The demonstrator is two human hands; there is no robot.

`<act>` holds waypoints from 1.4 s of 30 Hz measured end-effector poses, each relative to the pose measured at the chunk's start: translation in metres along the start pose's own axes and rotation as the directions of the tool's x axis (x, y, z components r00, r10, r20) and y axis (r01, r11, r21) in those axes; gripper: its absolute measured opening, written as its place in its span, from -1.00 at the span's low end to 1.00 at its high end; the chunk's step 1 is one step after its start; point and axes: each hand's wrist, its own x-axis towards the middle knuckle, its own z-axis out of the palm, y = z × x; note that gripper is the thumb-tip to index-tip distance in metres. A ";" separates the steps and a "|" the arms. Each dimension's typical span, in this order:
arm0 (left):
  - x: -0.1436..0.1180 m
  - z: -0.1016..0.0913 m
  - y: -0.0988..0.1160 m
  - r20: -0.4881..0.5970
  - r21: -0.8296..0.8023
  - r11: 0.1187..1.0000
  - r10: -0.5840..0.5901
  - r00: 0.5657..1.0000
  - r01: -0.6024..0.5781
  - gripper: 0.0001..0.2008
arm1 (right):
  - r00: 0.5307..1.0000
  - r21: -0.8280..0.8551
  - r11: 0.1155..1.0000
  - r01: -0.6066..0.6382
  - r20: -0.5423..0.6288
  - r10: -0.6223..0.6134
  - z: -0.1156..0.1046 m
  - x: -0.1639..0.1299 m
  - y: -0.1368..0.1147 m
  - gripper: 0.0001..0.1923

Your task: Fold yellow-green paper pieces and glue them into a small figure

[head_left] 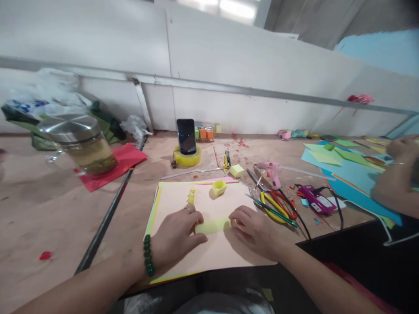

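Observation:
A pale yellow paper strip (213, 226) lies across a stack of paper sheets (183, 259), pale pink on top. My left hand (178, 231) has its curled fingers and thumb at the strip's left end. At the right end, the bent fingers of my right hand (257, 230) hold the strip; their tips are partly hidden. Just beyond my left hand is a small zigzag yellow paper piece (191, 196). Farther up the sheets sits a small open yellow paper box (219, 188). A closed pale yellow paper block (236, 170) rests past the stack's far edge.
Right of the stack lie scissors (284, 201), yellow-handled pliers (273, 208), a green craft knife (276, 212), a pink glue gun (272, 174) and a purple device (317, 200). A phone (186, 137) leans on a tape roll (187, 158). A glass jar (87, 152) stands left. Another person's arm (397, 183) is far right.

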 end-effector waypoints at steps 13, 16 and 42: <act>-0.015 0.017 -0.005 -0.179 0.275 0.857 0.491 0.853 -0.436 -0.78 | 0.896 -0.428 0.851 0.305 -0.173 -0.409 0.006 -0.004 -0.013 -0.73; -0.015 0.017 -0.004 -0.157 0.231 0.868 0.479 0.864 -0.439 -0.80 | 0.894 -0.452 0.829 0.330 -0.132 -0.428 0.002 -0.005 -0.017 -0.69; -0.009 0.006 0.008 0.069 -0.178 0.980 -0.078 0.995 0.089 -0.81 | 0.929 0.193 0.912 -0.363 0.152 0.338 0.013 0.007 -0.013 -0.85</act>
